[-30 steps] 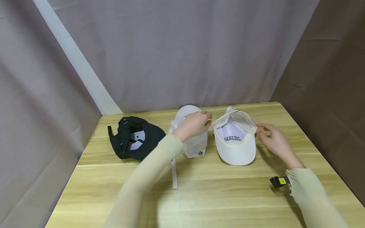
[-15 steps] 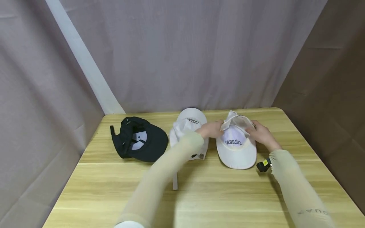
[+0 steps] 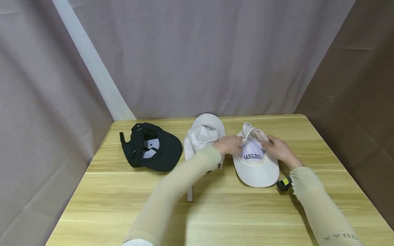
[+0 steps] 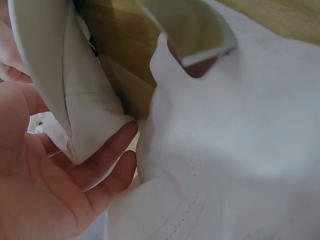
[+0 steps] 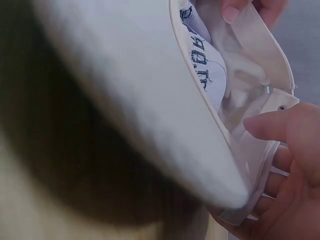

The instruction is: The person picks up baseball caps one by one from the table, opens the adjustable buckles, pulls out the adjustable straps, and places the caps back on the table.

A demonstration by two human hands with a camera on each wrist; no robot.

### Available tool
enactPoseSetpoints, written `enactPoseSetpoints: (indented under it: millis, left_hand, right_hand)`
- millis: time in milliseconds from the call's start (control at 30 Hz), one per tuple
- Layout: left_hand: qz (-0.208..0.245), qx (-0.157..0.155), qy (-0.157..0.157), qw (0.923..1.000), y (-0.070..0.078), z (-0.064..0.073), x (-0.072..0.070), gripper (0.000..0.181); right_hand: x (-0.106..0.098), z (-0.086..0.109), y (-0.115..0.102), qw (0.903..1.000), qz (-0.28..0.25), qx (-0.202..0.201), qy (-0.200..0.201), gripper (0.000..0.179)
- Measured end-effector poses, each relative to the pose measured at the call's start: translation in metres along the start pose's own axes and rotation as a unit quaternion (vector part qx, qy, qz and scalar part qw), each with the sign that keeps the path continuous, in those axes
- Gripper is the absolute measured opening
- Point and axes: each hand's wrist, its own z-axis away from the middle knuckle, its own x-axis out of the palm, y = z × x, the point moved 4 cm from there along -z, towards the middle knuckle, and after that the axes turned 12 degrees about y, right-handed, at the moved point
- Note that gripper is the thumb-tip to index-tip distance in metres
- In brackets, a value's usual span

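A white cap [image 3: 257, 174] lies upside down at the right, its brim towards me and dark mirrored lettering visible inside. My left hand [image 3: 228, 145] holds the left side of its rim; in the left wrist view the fingers [image 4: 107, 155] curl round the white fabric. On the opposite side my right hand [image 3: 280, 150] grips the rim, with the thumb [image 5: 267, 125] inside and the other fingers outside, near the back strap. Between them the rear of the cap is drawn up and folded. A second white cap [image 3: 203, 135] lies just left, partly covered by my left hand and sleeve.
A black cap [image 3: 167, 150] rests on its side at the left of the wooden table [image 3: 123, 205]. The second white cap's strap [image 3: 189, 194] hangs towards me. Grey curtains [image 3: 184, 61] stand behind the table, and a brown one [image 3: 354, 85] borders the right.
My left hand has moved right from above the middle cap onto the right-hand cap's rim. My right hand has shifted inward, and the cap's opening has become narrower.
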Motion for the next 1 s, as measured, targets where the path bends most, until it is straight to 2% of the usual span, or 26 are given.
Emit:
enactPoseSetpoints:
  millis: [233, 500, 633, 833, 1000]
  left_hand:
    - [0.003, -0.001, -0.001, 1.0, 0.0, -0.001, 0.006, 0.023]
    - [0.009, -0.002, 0.011, 0.9999, -0.002, -0.002, 0.006, 0.017]
    - [0.008, -0.006, 0.021, 0.9997, -0.002, -0.005, 0.005, 0.016]
    - [0.021, -0.002, 0.051, 0.9985, 0.0, -0.009, -0.006, 0.025]
    - [0.016, -0.001, 0.076, 0.997, -0.005, -0.013, -0.022, 0.022]
  right_hand:
    - [0.003, 0.002, 0.004, 0.9999, 0.007, -0.009, 0.01, 0.058]
    - [0.003, 0.0, 0.004, 0.9999, -0.003, -0.008, 0.011, 0.058]
    - [0.0, 0.001, 0.002, 0.9994, -0.001, -0.027, 0.02, 0.054]
    - [-0.009, -0.002, -0.01, 0.9951, -0.009, -0.072, 0.067, 0.042]
    - [-0.024, -0.007, -0.017, 0.9893, -0.028, -0.078, 0.12, 0.038]
